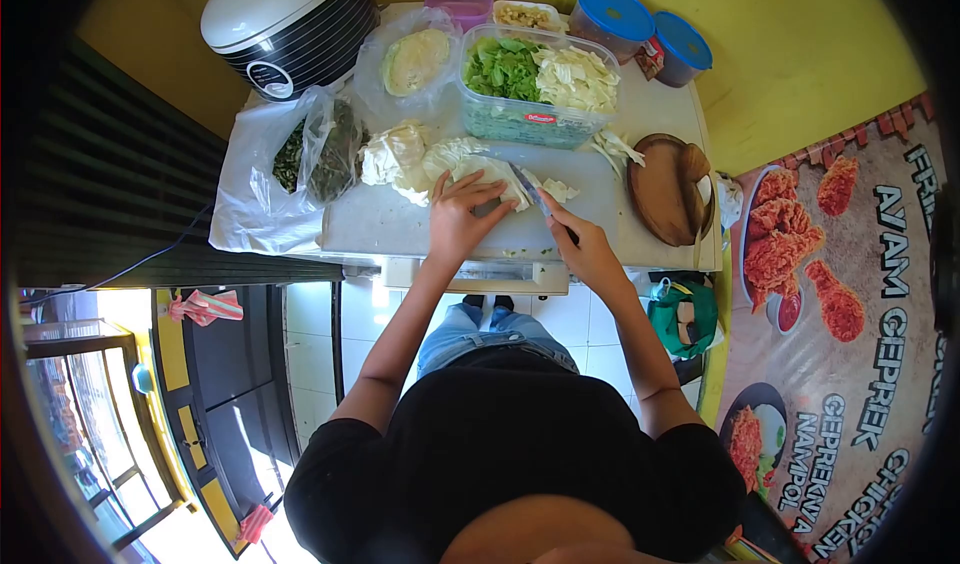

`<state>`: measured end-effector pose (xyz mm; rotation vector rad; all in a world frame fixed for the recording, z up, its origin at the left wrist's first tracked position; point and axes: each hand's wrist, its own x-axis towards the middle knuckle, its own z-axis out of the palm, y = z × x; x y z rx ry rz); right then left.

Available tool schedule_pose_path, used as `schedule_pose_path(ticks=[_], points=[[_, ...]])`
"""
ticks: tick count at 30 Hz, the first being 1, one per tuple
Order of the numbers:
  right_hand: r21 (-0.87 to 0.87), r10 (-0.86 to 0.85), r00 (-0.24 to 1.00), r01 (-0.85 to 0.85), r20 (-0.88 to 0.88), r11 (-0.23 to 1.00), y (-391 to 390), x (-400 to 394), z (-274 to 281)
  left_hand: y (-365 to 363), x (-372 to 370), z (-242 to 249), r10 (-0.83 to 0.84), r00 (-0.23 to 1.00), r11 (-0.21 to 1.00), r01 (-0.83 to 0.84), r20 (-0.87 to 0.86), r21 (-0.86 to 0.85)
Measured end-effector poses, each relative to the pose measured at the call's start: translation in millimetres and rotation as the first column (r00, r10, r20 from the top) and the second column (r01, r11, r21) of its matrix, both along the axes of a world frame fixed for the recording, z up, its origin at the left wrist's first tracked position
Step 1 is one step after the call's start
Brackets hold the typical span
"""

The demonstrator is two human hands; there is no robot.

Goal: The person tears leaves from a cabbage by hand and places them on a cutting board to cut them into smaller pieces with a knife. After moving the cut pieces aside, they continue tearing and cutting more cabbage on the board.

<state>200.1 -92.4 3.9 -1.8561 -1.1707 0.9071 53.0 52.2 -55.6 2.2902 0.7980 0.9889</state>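
My right hand [579,241] is closed around the dark handle of a knife [527,182], its blade angled up and to the left at the cut end of a piece of cabbage [487,174]. My left hand [461,216] lies on that cabbage with its fingers apart, pressing it against the white board [400,226]. Cut cabbage shreds [560,190] lie just right of the blade. Loose cabbage leaves [396,160] are heaped to the left of my left hand. Behind stands a clear plastic container [540,129] holding green leaves and shredded cabbage.
A rice cooker [290,29] stands back left, near plastic bags with a cabbage half [416,62] and dark greens [320,154]. Blue-lidded tubs [615,12] and a purple container [462,4] line the back. A wooden mortar [662,192] with a pestle sits right, near the table's edge.
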Motion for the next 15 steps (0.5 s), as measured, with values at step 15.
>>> schedule_pose_path(ticks=[15], points=[[0.028, 0.061, 0.995, -0.063, 0.080, 0.998, -6.2, 3.1, -4.3, 0.3, -0.1, 2.7, -0.006, 1.000, 0.999, 0.006, -0.014, -0.047]])
